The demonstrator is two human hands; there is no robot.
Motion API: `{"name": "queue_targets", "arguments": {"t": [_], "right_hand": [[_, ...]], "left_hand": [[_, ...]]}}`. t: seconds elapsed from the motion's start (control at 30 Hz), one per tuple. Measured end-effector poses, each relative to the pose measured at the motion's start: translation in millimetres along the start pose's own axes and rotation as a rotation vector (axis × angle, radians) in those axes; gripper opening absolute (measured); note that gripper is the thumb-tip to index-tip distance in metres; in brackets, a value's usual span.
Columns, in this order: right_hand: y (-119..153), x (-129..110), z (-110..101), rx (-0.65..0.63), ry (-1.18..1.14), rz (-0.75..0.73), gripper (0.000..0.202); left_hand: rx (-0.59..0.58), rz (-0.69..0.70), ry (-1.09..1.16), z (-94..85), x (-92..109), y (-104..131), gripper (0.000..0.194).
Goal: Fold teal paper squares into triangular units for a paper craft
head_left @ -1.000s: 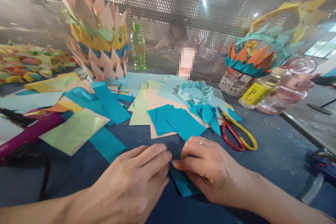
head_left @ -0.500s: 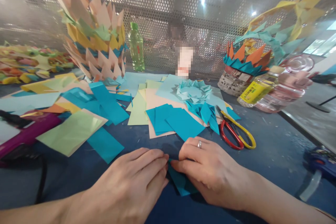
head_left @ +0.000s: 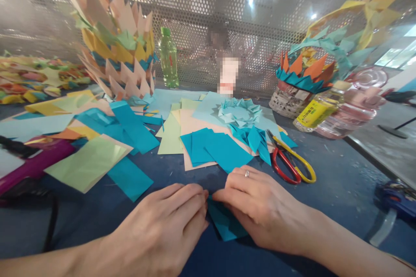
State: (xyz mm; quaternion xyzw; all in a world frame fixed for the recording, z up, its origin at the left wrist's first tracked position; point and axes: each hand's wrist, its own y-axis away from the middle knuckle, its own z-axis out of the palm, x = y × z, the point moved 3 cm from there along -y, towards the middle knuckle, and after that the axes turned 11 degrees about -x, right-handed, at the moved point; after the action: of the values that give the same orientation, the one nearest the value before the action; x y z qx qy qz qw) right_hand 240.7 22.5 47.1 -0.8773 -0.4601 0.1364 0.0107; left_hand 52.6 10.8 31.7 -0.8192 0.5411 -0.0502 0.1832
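Low in the centre, a folded blue paper piece (head_left: 225, 223) lies on the dark blue table, partly under my right hand (head_left: 260, 207). The fingers of my right hand are pressed together on its upper edge. My left hand (head_left: 162, 220) is closed at the left edge of the same piece, its fingertips close to those of the right hand; its thumb is mostly hidden. Beyond the hands are flat blue sheets (head_left: 227, 151), a folded blue piece (head_left: 255, 138) and a pale blue ring of folded paper (head_left: 239, 111).
Scissors (head_left: 294, 162) with red and yellow handles lie at the right. A purple glue gun (head_left: 39, 164) is at the left, a blue one (head_left: 396, 199) at the right edge. Behind stand a tall paper sculpture (head_left: 120, 60), a green bottle (head_left: 169, 58) and a decorated pot (head_left: 287, 97).
My right hand has shifted very slightly, and a bit more of the folded blue paper shows beneath it. The left hand has barely moved.
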Motion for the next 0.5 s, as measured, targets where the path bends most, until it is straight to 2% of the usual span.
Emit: {"name": "queue_targets", "arguments": {"t": [0.13, 0.37, 0.5], "right_hand": [[0, 0, 0, 0.013, -0.005, -0.004, 0.028], [-1, -2, 4, 0.017, 0.066, -0.092, 0.024], [-1, -1, 6, -0.003, 0.099, -0.100, 0.021]], "left_hand": [[-0.007, 0.000, 0.008, -1.6, -1, -2, 0.036], [-0.004, -0.028, 0.024, -0.3, 0, -1, 0.035], [-0.104, -0.047, 0.085, 9.2, -1, 4, 0.024]]}}
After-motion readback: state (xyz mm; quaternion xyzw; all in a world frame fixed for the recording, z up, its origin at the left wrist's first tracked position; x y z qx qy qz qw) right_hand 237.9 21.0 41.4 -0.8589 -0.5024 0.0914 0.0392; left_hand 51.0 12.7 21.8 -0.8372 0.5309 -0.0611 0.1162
